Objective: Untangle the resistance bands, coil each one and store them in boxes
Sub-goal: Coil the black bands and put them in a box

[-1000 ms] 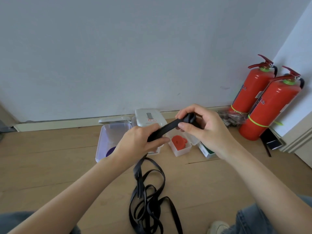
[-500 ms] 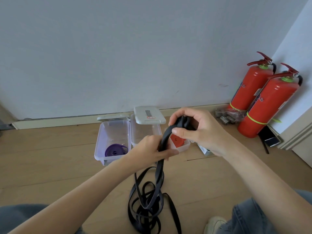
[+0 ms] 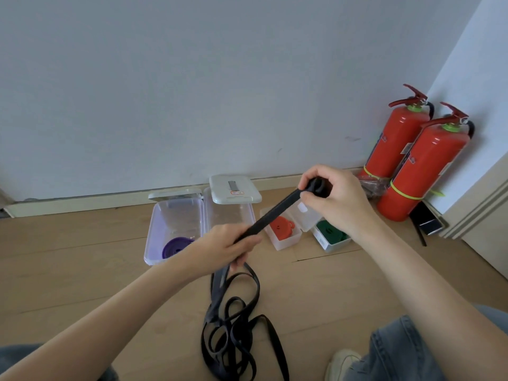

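At nine o'clock we see the purple band coiled in a clear box. Our left hand curls round the black band, which runs taut toward two o'clock to our right hand, whose fingers pinch a small coil of it. Below, at six o'clock, the slack lies in loose loops on the wooden floor. Behind the taut stretch sit an empty lidded box, the red band and the green band in small boxes. Two fire extinguishers stand at three o'clock.
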`<control>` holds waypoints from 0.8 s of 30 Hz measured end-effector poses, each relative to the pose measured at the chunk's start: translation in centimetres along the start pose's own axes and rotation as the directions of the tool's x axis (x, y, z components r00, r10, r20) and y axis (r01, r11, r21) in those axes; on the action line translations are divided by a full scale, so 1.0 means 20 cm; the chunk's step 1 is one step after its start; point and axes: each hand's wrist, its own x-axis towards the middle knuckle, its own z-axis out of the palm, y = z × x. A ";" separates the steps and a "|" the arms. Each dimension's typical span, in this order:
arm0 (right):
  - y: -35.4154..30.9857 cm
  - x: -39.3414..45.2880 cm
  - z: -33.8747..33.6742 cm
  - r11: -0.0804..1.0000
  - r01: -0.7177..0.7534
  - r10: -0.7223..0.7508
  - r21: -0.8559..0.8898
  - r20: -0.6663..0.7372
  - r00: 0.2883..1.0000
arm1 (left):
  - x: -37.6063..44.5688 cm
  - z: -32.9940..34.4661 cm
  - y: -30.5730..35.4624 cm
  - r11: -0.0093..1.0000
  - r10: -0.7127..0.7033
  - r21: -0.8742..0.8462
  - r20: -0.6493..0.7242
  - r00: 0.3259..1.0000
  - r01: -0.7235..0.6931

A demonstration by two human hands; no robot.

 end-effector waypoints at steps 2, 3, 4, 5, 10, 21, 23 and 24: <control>0.04 0.00 0.00 0.981 -0.015 0.050 -0.194 0.175 0.983 | 0.00 -0.06 0.03 0.999 0.023 -0.035 -0.054 0.998 -0.025; 0.05 0.00 0.00 0.963 0.000 0.091 -0.270 0.322 0.942 | -0.01 -0.08 0.05 0.993 0.052 -0.105 -0.047 0.998 -0.057; 0.05 -0.02 0.01 0.958 0.028 0.111 -0.286 0.459 0.882 | -0.01 -0.10 0.08 0.983 0.090 -0.158 -0.020 0.996 -0.092; 0.04 -0.03 0.02 0.971 0.042 0.099 -0.234 0.561 0.822 | -0.02 -0.11 0.11 0.977 0.117 -0.180 0.023 0.993 -0.111; -0.03 -0.06 0.11 0.997 0.069 -0.031 -0.034 0.647 0.762 | -0.03 -0.11 0.14 0.984 0.168 -0.078 0.150 0.974 -0.157; -0.06 -0.03 -0.04 0.830 -0.223 -0.098 0.511 0.528 0.844 | -0.02 -0.05 -0.08 0.975 0.155 0.171 -0.081 0.985 -0.140; -0.05 -0.02 -0.07 0.788 -0.193 -0.098 0.584 0.429 0.898 | -0.01 -0.04 -0.07 0.978 0.171 0.147 -0.139 0.975 -0.150; -0.05 -0.02 -0.08 0.770 -0.174 -0.098 0.614 0.383 0.918 | -0.02 -0.06 -0.04 0.978 0.194 0.115 -0.186 0.963 -0.175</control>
